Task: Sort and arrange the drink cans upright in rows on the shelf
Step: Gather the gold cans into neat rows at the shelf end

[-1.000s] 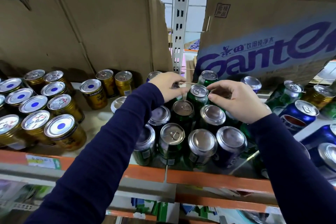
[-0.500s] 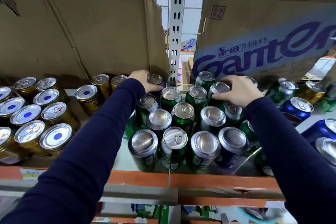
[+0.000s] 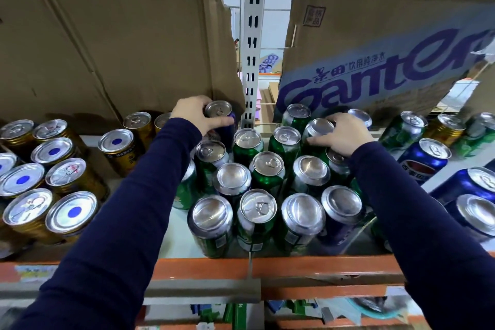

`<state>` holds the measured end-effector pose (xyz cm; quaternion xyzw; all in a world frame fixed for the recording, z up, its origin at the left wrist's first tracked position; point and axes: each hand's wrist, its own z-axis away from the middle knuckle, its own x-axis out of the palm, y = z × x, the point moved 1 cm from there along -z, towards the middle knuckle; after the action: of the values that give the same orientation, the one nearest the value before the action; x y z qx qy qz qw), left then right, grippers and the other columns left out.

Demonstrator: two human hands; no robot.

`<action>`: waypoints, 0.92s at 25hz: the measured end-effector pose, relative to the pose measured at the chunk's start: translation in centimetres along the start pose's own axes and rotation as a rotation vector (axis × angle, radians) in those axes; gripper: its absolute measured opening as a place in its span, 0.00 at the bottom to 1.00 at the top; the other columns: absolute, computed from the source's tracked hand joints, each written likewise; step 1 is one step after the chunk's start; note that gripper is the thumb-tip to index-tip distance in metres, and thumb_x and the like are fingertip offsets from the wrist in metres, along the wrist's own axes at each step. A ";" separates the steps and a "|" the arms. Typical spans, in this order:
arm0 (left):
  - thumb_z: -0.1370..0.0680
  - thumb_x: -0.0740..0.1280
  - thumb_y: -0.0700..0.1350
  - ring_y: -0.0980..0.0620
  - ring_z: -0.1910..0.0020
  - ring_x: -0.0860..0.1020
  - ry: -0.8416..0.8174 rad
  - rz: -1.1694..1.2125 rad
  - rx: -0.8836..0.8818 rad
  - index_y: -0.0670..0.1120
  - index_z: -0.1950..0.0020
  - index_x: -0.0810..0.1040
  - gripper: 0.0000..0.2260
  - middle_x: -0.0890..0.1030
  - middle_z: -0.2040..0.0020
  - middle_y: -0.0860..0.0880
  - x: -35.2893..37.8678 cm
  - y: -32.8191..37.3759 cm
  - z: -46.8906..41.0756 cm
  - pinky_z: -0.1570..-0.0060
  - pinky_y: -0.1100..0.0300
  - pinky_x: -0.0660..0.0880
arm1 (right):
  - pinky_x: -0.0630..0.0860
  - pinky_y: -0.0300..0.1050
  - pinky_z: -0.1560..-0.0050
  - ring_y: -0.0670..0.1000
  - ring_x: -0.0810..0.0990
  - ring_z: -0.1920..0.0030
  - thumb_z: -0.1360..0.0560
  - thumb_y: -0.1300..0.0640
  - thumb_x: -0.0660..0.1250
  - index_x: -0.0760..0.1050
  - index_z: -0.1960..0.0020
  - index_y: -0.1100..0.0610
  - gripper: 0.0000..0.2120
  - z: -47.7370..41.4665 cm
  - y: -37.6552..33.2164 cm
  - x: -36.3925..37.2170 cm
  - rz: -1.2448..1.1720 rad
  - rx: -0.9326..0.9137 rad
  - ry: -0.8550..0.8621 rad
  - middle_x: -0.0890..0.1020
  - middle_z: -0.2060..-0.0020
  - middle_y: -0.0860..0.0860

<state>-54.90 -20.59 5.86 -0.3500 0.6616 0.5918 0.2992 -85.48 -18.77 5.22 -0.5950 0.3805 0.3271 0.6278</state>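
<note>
Round rear cans [image 3: 218, 110] [image 3: 318, 127], two curled hands [image 3: 194, 114] [image 3: 345, 135]

We log two long sleeves. The left sleeve [image 3: 128, 222], left of the white slotted upright [image 3: 250, 43]: dark navy, plain smooth cloth, soft creases toward the wrist. The right sleeve [image 3: 417, 222], right of the upright: same navy, same cloth, faint folds. Each ends close at the wrist. The left hand [image 3: 195, 115] and right hand [image 3: 345, 136], either side of the upright, we see bare.
</note>
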 end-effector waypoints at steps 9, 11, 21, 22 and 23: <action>0.33 0.73 0.62 0.54 0.55 0.77 0.221 0.182 0.115 0.46 0.51 0.78 0.22 0.81 0.56 0.52 -1.7 2.2 1.6 0.56 0.61 0.73 | 0.69 0.45 0.50 0.56 0.76 0.45 0.34 0.46 0.76 0.74 0.37 0.61 0.32 0.7 -1.0 -0.2 0.053 -0.091 -0.100 0.79 0.43 0.58; 0.34 0.73 0.62 0.53 0.55 0.78 0.267 0.210 0.166 0.47 0.51 0.78 0.22 0.81 0.56 0.52 -1.8 2.9 1.8 0.52 0.58 0.76 | 0.69 0.43 0.49 0.53 0.76 0.45 0.31 0.45 0.73 0.72 0.34 0.60 0.31 1.1 -0.7 -0.8 0.011 -0.090 -0.130 0.79 0.42 0.56; 0.35 0.73 0.63 0.56 0.57 0.78 0.307 0.332 0.332 0.49 0.49 0.78 0.23 0.80 0.56 0.56 0.1 10.4 2.1 0.54 0.60 0.77 | 0.68 0.42 0.50 0.58 0.77 0.44 0.29 0.49 0.73 0.73 0.36 0.62 0.26 -0.8 5.4 -5.8 0.046 0.014 0.128 0.79 0.43 0.59; 0.34 0.73 0.62 0.57 0.57 0.78 0.304 0.329 0.335 0.49 0.49 0.78 0.22 0.80 0.57 0.56 0.5 11.4 2.1 0.55 0.64 0.76 | 0.67 0.42 0.52 0.58 0.77 0.44 0.29 0.49 0.72 0.73 0.37 0.62 0.26 -1.5 6.1 -5.3 0.088 0.015 0.050 0.79 0.43 0.60; 0.34 0.73 0.62 0.58 0.58 0.77 0.305 0.328 0.330 0.49 0.49 0.79 0.21 0.80 0.57 0.57 0.9 12.4 2.2 0.57 0.68 0.74 | 0.67 0.42 0.53 0.59 0.77 0.44 0.29 0.49 0.73 0.73 0.38 0.61 0.26 -2.0 6.7 -5.0 0.107 0.014 0.002 0.79 0.43 0.61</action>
<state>-65.64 -17.82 12.00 -0.2698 0.8342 0.4571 0.1494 -93.90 -20.06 6.24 -0.5698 0.4144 0.3569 0.6134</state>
